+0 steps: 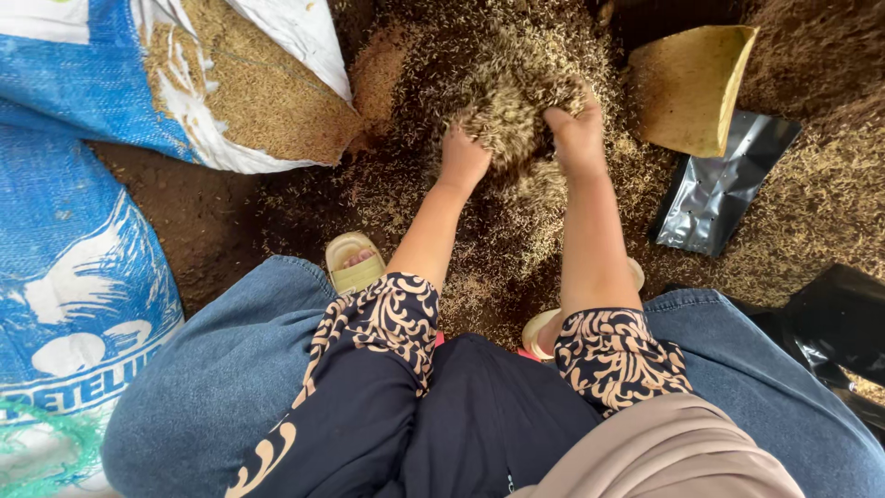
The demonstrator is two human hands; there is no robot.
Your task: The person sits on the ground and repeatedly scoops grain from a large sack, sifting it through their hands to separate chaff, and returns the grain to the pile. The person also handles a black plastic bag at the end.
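We're working a heaped mound of tan, loose rice husk (pixel 512 115), sitting on a wider husk-and-dark-soil spread on the ground, straight ahead of our knees. The mound is between both palms.

Grip state: left hand (pixel 461 161) is cupped against the mound's left flank, fingers buried in husk. Right hand (pixel 576 138) is cupped on the right flank, fingers curled over the top edge. Both are half closed around a scoop of husk, not clenched. We can't tell how deep the fingertips go, since the husk hides them.

To do the scoop well, in our judgement:
- keep palms facing each other and little fingers low, so grain doesn't leak out under the hands
- press inward evenly; the stuff is light and flows, so a lopsided squeeze would spill it
- lift slow and stay low, since loose husk trails off the top

Around the grip: just right of the right hand lies a flat yellow-brown woven scoop-shaped tray (pixel 691 88), tilted on the husk. Below the tray is an empty black plastic bag (pixel 719 189), lying flat. Well left of the left hand is an open blue-and-white woven sack (pixel 240 88) showing husk inside. Near our knees is a pale yellow sandal (pixel 352 263).
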